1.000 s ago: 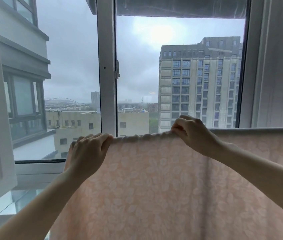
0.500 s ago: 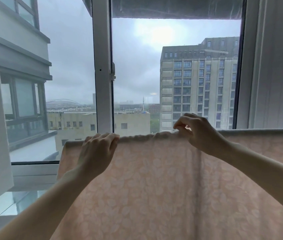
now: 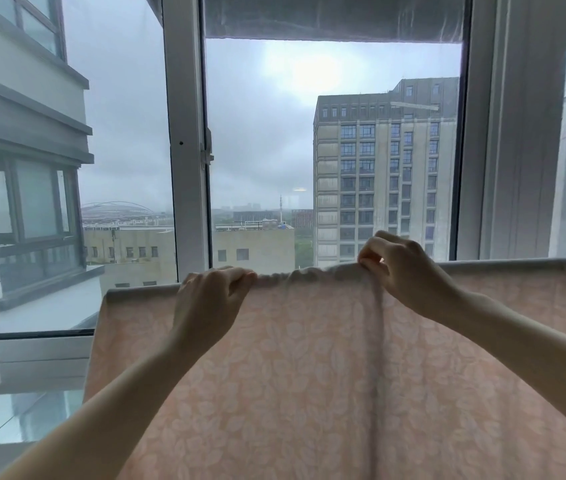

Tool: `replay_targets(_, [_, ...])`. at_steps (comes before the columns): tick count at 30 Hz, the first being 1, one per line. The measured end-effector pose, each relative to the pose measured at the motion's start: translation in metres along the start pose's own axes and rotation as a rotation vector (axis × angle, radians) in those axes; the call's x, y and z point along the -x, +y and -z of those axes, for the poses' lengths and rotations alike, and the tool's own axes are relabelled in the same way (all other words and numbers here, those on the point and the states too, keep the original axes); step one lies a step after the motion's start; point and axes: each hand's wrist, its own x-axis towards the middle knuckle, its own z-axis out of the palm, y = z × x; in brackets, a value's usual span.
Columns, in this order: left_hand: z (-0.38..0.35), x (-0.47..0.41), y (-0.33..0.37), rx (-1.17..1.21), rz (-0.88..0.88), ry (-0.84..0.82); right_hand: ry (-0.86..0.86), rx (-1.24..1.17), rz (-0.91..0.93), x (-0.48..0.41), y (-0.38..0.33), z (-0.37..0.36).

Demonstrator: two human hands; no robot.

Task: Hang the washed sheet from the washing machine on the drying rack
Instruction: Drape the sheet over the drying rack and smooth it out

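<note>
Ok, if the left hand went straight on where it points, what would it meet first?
The left hand pinches the sheet at its top edge; beyond, probably the window pane, though depth is unclear.

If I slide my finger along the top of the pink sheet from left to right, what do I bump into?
Loose left corner of the pink leaf-patterned sheet → left hand gripping the edge → bunched-up edge → right hand pinching the edge → smooth edge.
</note>
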Motion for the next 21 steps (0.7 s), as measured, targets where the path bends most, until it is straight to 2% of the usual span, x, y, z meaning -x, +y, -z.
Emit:
replay_targets(3, [0.001,-0.004,0.003,0.068,0.108,-0.009,-0.021,0.044,0.000,-0.001,-0.002,-0.004])
replay_targets(7, [0.001,-0.005,0.007,0.030,0.147,0.009,-0.086,0.056,-0.071,-0.003,-0.003,-0.005])
replay_targets(10, [0.000,-0.007,0.010,-0.018,0.153,-0.002,-0.053,0.034,-0.106,-0.005,0.003,0.000])
replay_targets(13, [-0.002,-0.008,0.014,-0.054,0.103,-0.085,-0.037,0.028,-0.130,-0.001,0.014,0.002])
replay_targets(16, [-0.006,-0.007,0.024,-0.086,-0.019,-0.115,-0.027,0.034,-0.180,0.009,0.033,0.004])
replay_targets(19, [-0.019,-0.012,0.038,-0.082,-0.142,-0.135,-0.043,-0.029,-0.208,0.016,0.049,0.014])
replay_targets(21, [-0.032,-0.023,0.051,-0.089,-0.161,-0.185,-0.057,-0.071,-0.187,0.020,0.054,0.023])
